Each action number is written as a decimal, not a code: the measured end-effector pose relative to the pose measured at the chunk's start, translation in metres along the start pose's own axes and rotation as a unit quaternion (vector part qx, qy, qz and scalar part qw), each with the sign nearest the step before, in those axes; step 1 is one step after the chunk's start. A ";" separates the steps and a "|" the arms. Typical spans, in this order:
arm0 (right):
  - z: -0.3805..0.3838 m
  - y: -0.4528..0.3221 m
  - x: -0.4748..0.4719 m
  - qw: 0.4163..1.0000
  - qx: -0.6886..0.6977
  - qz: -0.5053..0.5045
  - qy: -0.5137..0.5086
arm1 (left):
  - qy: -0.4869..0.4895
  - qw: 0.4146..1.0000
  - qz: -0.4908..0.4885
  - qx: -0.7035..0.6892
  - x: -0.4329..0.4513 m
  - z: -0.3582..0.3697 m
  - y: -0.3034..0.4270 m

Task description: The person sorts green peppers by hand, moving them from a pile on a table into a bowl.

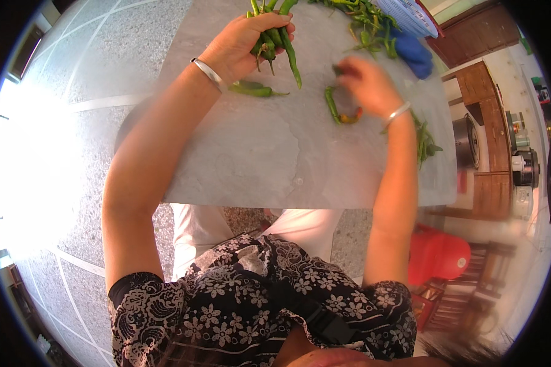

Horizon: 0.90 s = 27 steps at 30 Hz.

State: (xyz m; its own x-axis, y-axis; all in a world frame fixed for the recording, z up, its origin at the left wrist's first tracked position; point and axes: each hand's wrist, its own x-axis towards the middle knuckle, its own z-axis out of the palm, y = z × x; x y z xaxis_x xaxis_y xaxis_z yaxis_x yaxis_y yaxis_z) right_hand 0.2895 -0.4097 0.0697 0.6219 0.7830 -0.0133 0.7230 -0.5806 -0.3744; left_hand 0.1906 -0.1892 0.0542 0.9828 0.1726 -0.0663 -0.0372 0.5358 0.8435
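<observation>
My left hand grips a bunch of long green chili peppers above the far part of the grey table. Below its wrist, a few green peppers lie on the tabletop. My right hand, blurred by motion, hovers to the right with its fingers bent. Something dark green shows at its fingertips, too blurred to tell whether it is held. Close beneath that hand rests a curved chili pepper, green with an orange-red end.
A heap of green peppers lies at the far right, beside a light-blue perforated basket and a dark-blue soft item. Small green pods or peppers lie beyond my right forearm. A red chair stands right of the table.
</observation>
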 end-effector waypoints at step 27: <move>0.043 -0.054 0.000 0.905 0.270 -0.207 0.256 | 0.023 0.964 0.224 0.141 -0.032 -0.011 0.061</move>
State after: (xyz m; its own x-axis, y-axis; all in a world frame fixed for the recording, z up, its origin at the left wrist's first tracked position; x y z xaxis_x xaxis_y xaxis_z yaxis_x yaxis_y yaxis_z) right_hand 0.2373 -0.3681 0.0497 0.4885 0.6225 0.6114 0.7597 0.0413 -0.6490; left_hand 0.1549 -0.1526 0.1017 0.8699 0.3744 0.3211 -0.3996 0.1532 0.9038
